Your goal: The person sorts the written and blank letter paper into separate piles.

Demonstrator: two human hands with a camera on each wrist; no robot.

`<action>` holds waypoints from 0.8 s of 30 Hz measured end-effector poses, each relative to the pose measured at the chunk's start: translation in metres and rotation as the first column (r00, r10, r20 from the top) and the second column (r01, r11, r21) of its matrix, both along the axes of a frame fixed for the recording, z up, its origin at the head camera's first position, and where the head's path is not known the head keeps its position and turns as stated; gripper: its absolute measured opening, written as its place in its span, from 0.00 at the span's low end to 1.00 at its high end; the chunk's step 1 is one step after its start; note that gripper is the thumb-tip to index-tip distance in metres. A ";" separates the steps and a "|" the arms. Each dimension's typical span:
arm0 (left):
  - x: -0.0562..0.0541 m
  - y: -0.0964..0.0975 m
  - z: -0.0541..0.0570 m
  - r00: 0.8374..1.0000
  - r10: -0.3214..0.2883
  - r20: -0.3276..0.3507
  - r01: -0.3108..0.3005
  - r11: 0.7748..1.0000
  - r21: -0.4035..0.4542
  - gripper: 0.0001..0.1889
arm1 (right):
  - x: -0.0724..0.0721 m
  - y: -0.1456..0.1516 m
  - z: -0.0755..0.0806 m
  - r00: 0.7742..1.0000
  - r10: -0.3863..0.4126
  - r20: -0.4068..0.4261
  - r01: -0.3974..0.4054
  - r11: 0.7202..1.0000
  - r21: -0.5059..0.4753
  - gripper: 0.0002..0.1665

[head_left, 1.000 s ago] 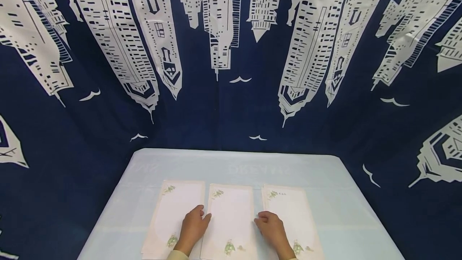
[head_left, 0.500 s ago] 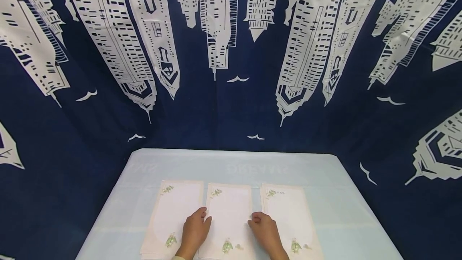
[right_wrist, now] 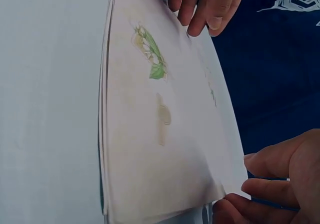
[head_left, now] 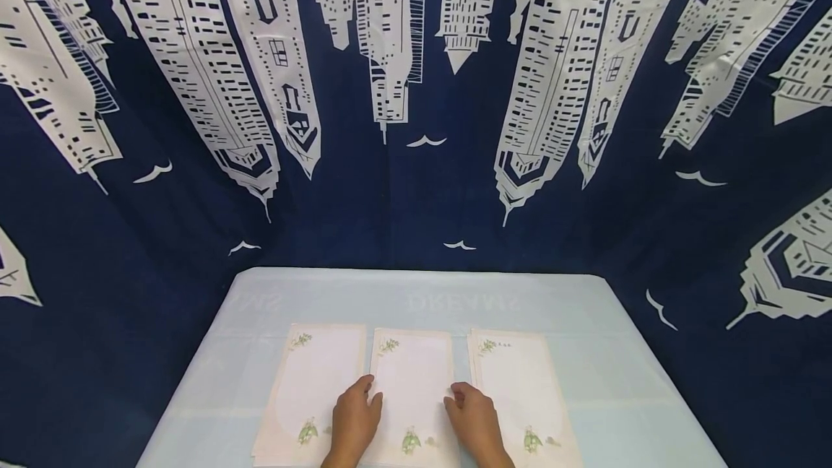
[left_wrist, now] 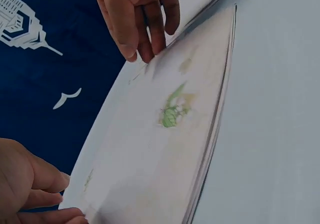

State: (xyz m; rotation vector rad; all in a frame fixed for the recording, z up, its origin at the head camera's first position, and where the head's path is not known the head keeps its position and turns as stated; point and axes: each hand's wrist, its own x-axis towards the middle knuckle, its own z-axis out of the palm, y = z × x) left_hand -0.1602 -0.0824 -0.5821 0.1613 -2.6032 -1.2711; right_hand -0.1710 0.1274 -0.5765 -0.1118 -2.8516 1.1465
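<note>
Three stacks of pale sheets with green flower prints lie side by side. In the head view, my left hand [head_left: 354, 416] is at the left edge of the middle stack [head_left: 412, 374], its fingers loosely bent. My right hand [head_left: 474, 417] is at that stack's right edge, thumb and fingertips just over the border. Both wrist views show the middle stack [left_wrist: 150, 139] between the hands, with layered sheet edges visible. The right hand's fingers [left_wrist: 156, 36] touch the sheet's far side in the left wrist view. Neither hand plainly curls round the paper.
The left stack [head_left: 318, 374] and right stack [head_left: 520, 381] lie close beside the middle one, partly under the hands. A pale blue table [head_left: 650, 410] bears them all. Behind hangs a dark blue cloth [head_left: 390, 201] printed with white buildings and birds.
My right hand has moved left, from the gap between stacks to the middle stack's right edge. My left hand has stayed near the left edge. The view has shifted slightly.
</note>
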 end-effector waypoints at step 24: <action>-0.002 -0.043 0.014 0.981 0.193 0.007 -0.185 0.930 0.317 0.24 | -0.017 -0.021 0.005 0.997 -0.069 -0.046 0.040 0.887 -0.459 0.21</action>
